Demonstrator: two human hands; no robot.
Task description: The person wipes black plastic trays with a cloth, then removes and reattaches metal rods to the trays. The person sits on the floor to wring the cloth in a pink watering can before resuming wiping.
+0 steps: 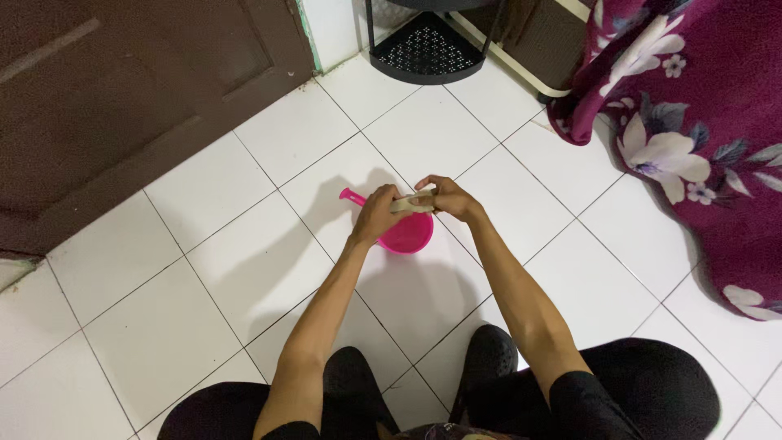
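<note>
A pink plastic dipper (410, 236) with a short handle pointing left sits on the white tiled floor in front of me. Both my arms reach out over it. My left hand (376, 213) and my right hand (450, 197) together grip a small pale beige object (413, 203), perhaps a folded cloth or sponge, just above the dipper's rim. What the object is exactly cannot be made out. My knees in black trousers show at the bottom edge.
A dark brown door (122, 98) stands at the upper left. A black perforated corner rack (428, 49) sits at the top centre. A maroon floral blanket (692, 122) hangs at the right. White floor tiles (163, 326) surround me.
</note>
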